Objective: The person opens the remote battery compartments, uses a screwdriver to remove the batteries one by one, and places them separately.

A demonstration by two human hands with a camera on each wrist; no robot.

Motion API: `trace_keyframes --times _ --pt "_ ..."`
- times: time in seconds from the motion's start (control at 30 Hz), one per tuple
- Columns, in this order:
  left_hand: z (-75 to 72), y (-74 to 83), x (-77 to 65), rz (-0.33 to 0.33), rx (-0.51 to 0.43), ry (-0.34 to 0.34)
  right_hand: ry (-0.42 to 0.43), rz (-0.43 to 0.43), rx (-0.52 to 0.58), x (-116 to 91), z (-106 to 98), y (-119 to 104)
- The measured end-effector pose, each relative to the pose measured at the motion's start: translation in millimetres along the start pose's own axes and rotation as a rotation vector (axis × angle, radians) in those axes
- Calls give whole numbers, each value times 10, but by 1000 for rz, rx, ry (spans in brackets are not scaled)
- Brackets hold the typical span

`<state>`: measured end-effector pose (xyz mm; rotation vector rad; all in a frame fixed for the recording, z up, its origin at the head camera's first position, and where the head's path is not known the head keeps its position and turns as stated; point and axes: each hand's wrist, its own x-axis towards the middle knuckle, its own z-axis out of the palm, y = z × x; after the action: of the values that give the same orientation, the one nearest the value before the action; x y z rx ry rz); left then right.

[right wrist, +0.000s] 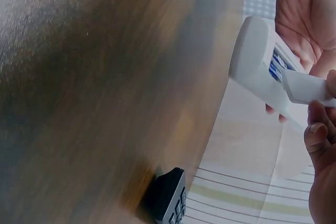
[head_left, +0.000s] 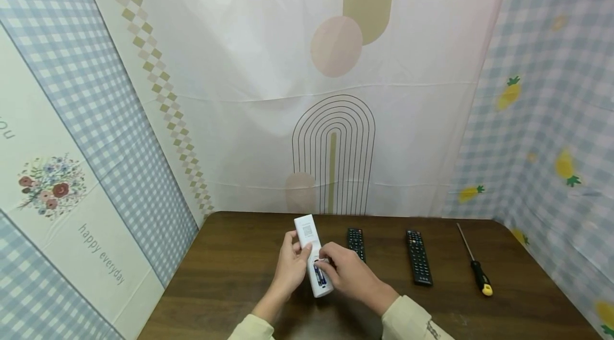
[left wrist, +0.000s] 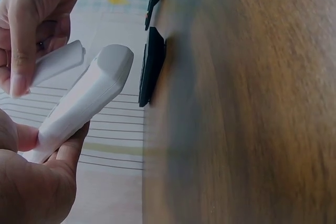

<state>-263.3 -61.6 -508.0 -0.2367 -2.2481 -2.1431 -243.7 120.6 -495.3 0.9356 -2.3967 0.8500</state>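
Note:
A white remote control (head_left: 307,229) is held above the table, its back side up, in my left hand (head_left: 289,266). The left thumb lies on the back and the fingers wrap the far side. Its battery compartment is uncovered, and blue batteries (right wrist: 276,67) show inside. My right hand (head_left: 354,275) pinches a white battery cover (right wrist: 305,87) between thumb and fingers, just over the compartment. From the left wrist, the cover (left wrist: 62,62) looks tilted and apart from the remote's body. In the head view the right fingers mostly hide the cover.
Behind the right hand lies a black remote (head_left: 356,241), partly hidden. Farther right are a second black remote (head_left: 419,258) and a screwdriver (head_left: 476,268) with a black and yellow handle. A patterned cloth (head_left: 249,148) hangs behind the brown wooden table (head_left: 225,260).

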Motion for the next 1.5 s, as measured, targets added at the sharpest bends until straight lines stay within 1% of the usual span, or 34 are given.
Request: trace_keyframes --times 0.13,0.27,0.47,0.6,0.63,0.87,1.07,1.27,1.37,1.5 --pt "-30 -23 10 2 -6 11 34 10 4 -12 -21 53" --pt "-75 -57 5 6 -12 37 45 30 7 -57 -60 147" --pt "-229 -121 -22 -16 27 79 41 79 -24 -187 -192 294" --pt "-322 -143 -11 -20 44 97 56 103 -40 -264 -255 378" --pt "-339 -148 -5 -10 50 95 62 105 -42 -278 -265 393" --pt "-400 -153 13 -23 46 106 60 92 -37 -300 -272 443" --pt "-449 -213 35 -41 60 125 44 127 -35 -307 -272 433" --pt "-532 -294 111 -71 123 117 44 130 -43 -327 -265 427" --pt "-575 -328 186 -85 152 118 57 124 -48 -333 -265 428" --pt "-625 -359 311 -121 155 126 67 113 -50 -333 -266 432"
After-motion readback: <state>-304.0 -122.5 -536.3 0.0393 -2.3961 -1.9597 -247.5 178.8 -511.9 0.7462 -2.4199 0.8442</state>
